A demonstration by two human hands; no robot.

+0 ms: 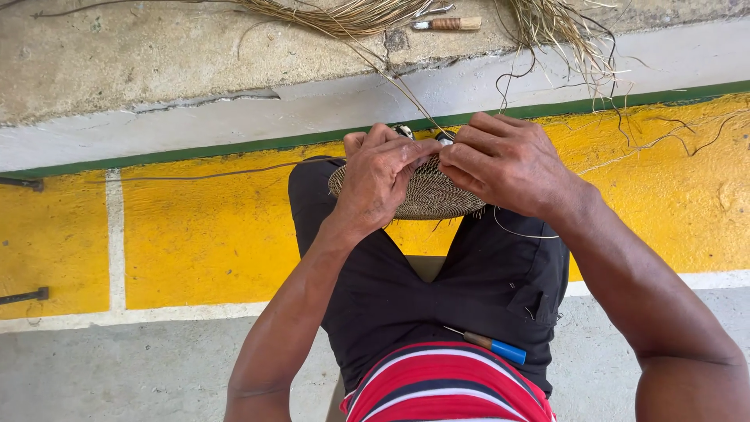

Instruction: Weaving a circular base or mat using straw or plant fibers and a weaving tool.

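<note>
Fibres (328, 14) lie bundled at the upper middle of the frame, with one strand (398, 86) running down to our work. Left of centre, our left hand (379, 180) curls over the woven disc (430, 195), fingers closed on its near edge, seemingly to steady it on our knees. At centre right, our right hand (508, 164) meets it, fingertips pinched together at the rim where the strand arrives. A blue-handled tool (496, 346) rests in our lap at lower centre.

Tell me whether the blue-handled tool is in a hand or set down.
Set down: the blue-handled tool lies on the lap, while the left hand and right hand grip the woven disc.
</note>
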